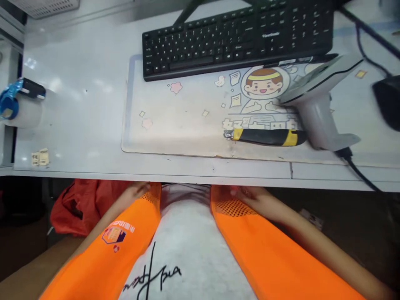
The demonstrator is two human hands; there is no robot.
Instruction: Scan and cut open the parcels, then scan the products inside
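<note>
The vest (268, 250) is smooth cloth with open mesh panels. The shirt (193, 237) is matt cloth. The desk (87, 112) is smooth and glossy. The keyboard (237, 39) and scanner (318, 112) are plastic — the keyboard matt. The tool tip (228, 134) is metal.

light: desk (87, 125) bright, cool white, lit from above | glare: white spots on its left side | shade: space below the desk (350, 225) dim, detail lost | colour: vest (290, 254) vivid | focus: keyboard (200, 60) letters slightly soft | distortion: stretching toward corners
</note>
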